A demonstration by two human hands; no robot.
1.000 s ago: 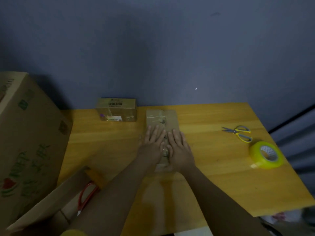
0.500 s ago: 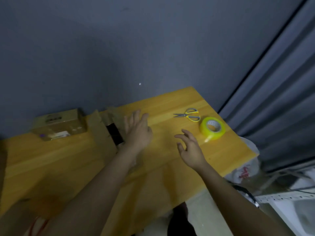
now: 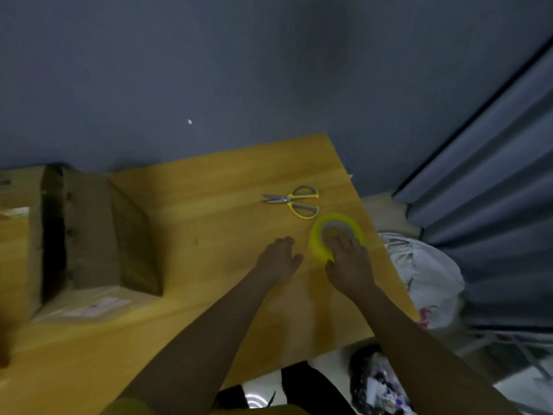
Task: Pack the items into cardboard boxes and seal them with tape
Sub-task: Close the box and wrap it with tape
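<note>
Beside the scissors (image 3: 294, 201), on the side nearer the person and close to the table's (image 3: 209, 205) right edge, sits the yellow roll of tape (image 3: 321, 244), and the right hand (image 3: 348, 265) is already on it. Its fingers reach over the near rim and into the core, with the thumb on the outside of the ring toward the person, so the hand looks to be closing round the roll; whether the pinch is complete I cannot tell through the blur. The left hand (image 3: 279, 259) is just beside the roll, on the side away from the table edge, fingers loosely curled and holding nothing, apparently hovering over or resting on the wood.

What the coming move turns on is where the cardboard box (image 3: 98, 235) lies from this grip. It stands well apart from the scissors, far across the table toward the person's left, with its top flaps parted and a dark gap running away from the person toward the wall. By my reading the tape must be carried leftward across the table to reach it, and a strip would best run along that gap. The right hand has the roll; the left is nearer the box and looks better placed to press the flaps together or pull the tape's free end. That end is not visible.
</note>
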